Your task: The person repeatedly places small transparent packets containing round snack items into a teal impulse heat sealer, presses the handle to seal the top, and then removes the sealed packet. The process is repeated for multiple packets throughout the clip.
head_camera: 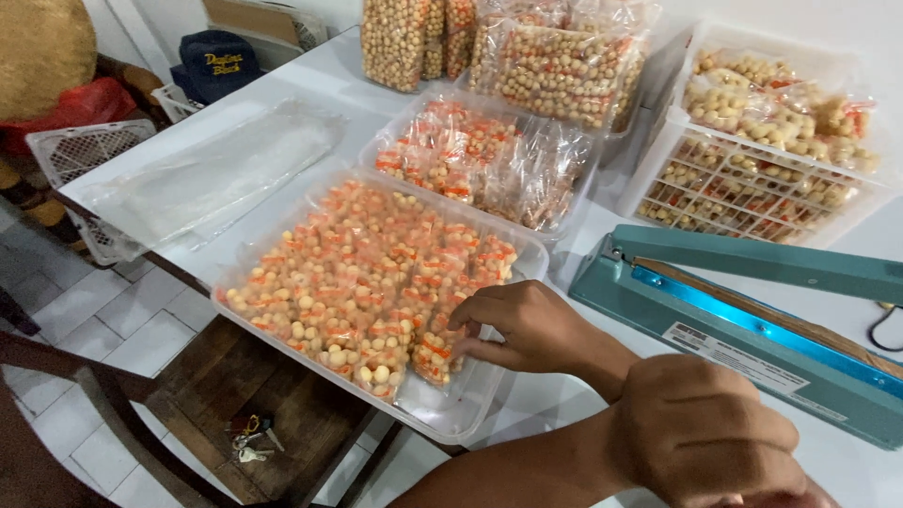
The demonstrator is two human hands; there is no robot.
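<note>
The right hand (pixel 527 325) pinches a small sealed snack packet (pixel 437 353) at the near end of a nearly full clear tray (pixel 451 419) (little bare floor left beside the grip), left hand (pixel 701 433) clenched, holding nothing visible.

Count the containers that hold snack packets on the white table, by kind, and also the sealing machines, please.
Clear shallow plastic trays of small snack packets: 2
White slotted plastic baskets of snack packets: 1
Teal bar-shaped heat sealers: 1
Total: 4

The hand reaching into the near tray touches the packets at its near corner.
</note>
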